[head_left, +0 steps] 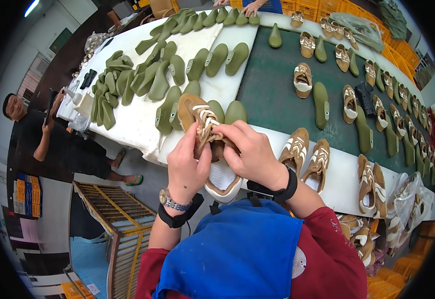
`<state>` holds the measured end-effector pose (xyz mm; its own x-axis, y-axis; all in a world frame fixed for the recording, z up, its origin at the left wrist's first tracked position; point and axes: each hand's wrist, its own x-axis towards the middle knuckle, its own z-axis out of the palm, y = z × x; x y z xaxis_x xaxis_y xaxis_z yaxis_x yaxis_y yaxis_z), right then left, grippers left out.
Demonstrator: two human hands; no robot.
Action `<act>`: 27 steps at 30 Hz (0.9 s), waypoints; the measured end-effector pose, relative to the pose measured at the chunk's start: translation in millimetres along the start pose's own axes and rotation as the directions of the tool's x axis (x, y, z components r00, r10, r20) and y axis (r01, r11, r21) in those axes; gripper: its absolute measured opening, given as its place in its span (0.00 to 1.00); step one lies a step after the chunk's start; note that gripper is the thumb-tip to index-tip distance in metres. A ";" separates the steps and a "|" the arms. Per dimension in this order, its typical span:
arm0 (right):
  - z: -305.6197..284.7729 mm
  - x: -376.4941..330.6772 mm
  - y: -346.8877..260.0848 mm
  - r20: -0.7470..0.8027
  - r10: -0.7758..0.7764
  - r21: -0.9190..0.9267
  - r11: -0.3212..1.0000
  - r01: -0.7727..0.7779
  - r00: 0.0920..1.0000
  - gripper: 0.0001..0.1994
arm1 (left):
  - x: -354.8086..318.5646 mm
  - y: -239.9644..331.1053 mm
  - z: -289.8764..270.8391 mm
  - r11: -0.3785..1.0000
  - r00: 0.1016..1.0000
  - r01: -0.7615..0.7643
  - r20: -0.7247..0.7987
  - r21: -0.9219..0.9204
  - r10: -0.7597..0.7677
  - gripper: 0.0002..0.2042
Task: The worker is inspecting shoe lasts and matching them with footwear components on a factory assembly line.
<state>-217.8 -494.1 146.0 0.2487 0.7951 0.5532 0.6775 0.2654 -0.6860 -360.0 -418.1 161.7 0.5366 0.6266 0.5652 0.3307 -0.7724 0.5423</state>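
Crates (393, 56) of orange plastic line the far right side, their contents too hidden to tell; a clear bag (411, 202) at the table's right end holds shoes; the tan-and-white sneaker (205, 118) sits between both hands, toe pointing away, heel near the blue apron (227, 249); the left hand (183, 162), thumb and fingers nearly closed, pinches it by the laces; the right hand (251, 153), fingers curled, grips it opposite; the white table's (344, 169) near edge passes under the hands; a green mat (270, 74) shows beside olive lasts (160, 82).
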 end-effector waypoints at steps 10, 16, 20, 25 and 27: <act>-24.5 13.7 44.9 0.226 -0.114 0.203 0.977 0.067 0.967 0.15 | 35.1 -24.9 28.5 0.983 0.998 0.061 -0.006 -0.174 -0.062 0.20; -20.3 -10.0 51.8 0.205 -0.037 0.278 0.960 -0.022 0.978 0.11 | 14.0 -37.5 47.3 0.977 0.987 0.113 0.132 -0.183 -0.089 0.17; -19.0 -13.1 34.6 0.032 0.040 0.247 0.968 -0.047 0.999 0.12 | 12.3 -6.3 50.8 0.935 0.935 -0.352 0.034 -0.033 0.354 0.12; -15.1 -17.3 12.4 -0.029 0.067 0.423 0.905 -0.048 0.997 0.16 | -3.2 19.9 25.6 0.971 0.971 -0.240 0.000 0.025 0.240 0.08; -13.5 -15.1 10.5 -0.013 0.066 0.447 0.893 -0.054 0.998 0.19 | -4.2 25.5 21.2 0.979 0.982 -0.187 -0.048 -0.079 0.184 0.06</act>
<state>-205.0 -510.7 136.8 0.3021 0.8038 0.5124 0.2822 0.4381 -0.8535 -337.3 -442.6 159.9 0.5504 0.4780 0.6846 0.1620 -0.8655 0.4740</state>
